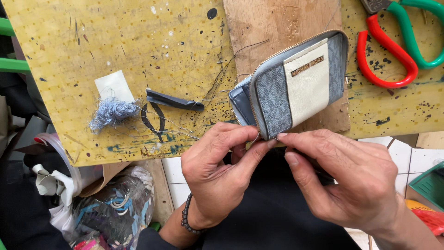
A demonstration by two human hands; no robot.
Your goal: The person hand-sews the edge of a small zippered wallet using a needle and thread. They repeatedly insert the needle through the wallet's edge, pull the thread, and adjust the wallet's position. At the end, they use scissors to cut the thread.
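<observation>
A small zip wallet (296, 83) in blue-grey patterned fabric with a white middle band rests on a wooden block (277, 23) at the bench edge. My left hand (217, 171) pinches its lower corner between thumb and fingers. My right hand (347, 176) meets it at that same corner, fingertips pinched on what looks like a thin needle or thread (275, 138); it is too fine to tell which. A dark bead bracelet (186, 217) circles my left wrist.
The yellow, paint-flecked bench top (115, 41) holds a tangle of blue-grey thread (113, 111), a white scrap (113, 85), a dark flat tool (173, 100) and loose black threads. Red and green handled pliers (393, 51) lie at the top right. Bags sit below left.
</observation>
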